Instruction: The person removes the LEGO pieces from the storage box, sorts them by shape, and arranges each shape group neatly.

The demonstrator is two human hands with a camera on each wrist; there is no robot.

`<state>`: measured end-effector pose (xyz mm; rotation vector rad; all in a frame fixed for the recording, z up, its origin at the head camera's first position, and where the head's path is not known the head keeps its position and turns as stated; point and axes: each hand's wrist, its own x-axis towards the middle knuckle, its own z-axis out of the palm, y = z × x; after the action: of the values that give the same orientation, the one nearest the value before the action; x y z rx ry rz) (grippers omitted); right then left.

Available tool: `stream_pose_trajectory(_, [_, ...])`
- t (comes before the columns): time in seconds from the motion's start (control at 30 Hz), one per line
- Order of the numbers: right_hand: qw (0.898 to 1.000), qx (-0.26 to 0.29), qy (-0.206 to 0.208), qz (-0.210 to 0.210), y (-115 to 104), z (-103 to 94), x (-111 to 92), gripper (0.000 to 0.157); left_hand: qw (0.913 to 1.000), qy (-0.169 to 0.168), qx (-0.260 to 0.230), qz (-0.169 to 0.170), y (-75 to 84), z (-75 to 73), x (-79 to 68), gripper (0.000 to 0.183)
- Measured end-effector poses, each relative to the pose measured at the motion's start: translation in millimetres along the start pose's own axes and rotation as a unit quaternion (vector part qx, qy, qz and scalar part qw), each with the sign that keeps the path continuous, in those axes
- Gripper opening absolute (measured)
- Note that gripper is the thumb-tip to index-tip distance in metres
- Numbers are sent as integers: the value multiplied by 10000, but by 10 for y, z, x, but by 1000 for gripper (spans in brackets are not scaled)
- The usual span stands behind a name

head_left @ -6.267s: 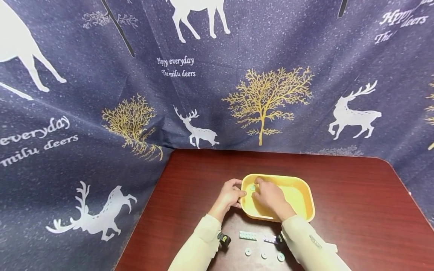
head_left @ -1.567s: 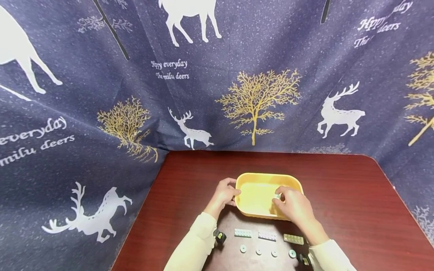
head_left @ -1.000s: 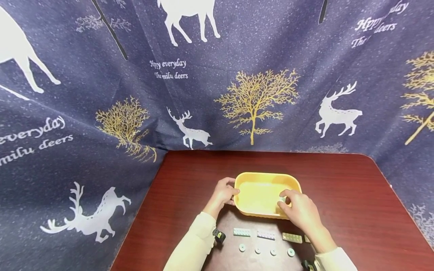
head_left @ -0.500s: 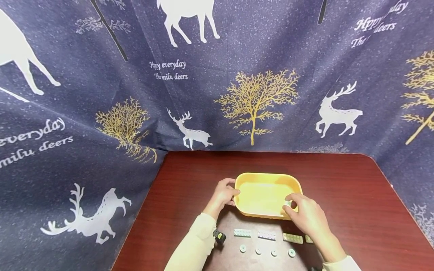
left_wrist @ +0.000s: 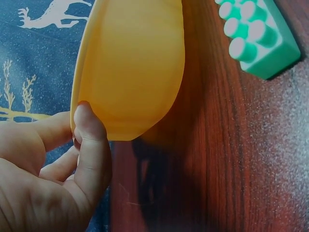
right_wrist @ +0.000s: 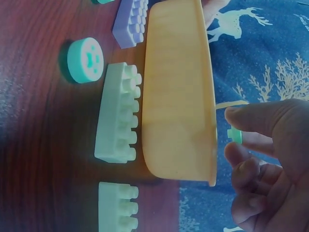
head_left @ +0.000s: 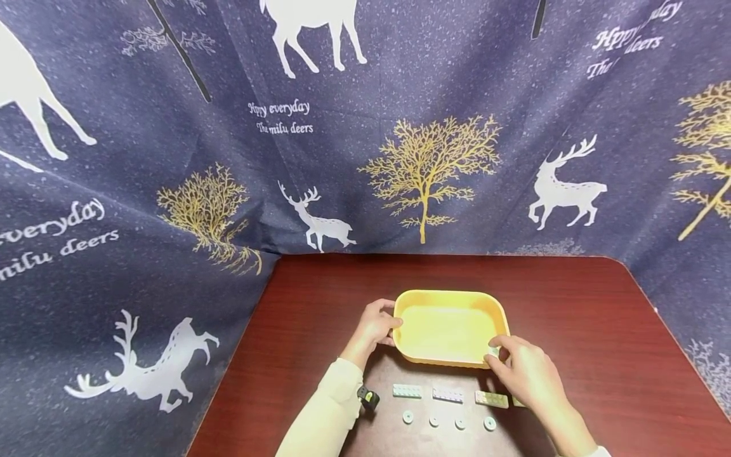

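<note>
My left hand grips the left end of a yellow plastic tub, thumb over the rim and fingers outside, as the left wrist view also shows. At the tub's front right corner, my right hand pinches a small light-green toy piece between thumb and fingertips. In the right wrist view the piece is beside the tub's rim, partly covered by the fingers. No pieces show on the tub's floor.
Before the tub lie a green building brick, a purple one and a yellow-green one; another is partly behind my right wrist. Nearer me sits a row of several round toy wheels, one green. A deer-print cloth hangs behind the table.
My right hand has moved from the tub's left inside, where a small green piece lay, rightward and toward me to the front right corner, with a light-green piece pinched. My left hand keeps its grip.
</note>
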<state>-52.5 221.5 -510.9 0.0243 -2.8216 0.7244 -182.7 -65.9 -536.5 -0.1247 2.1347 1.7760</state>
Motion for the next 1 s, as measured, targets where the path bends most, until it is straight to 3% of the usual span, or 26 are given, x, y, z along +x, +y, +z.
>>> stream_pose_trajectory(1.0, [9998, -51, 154, 128, 145, -15, -422, 21, 9999, -3, -78, -66, -10, -4, 30, 50])
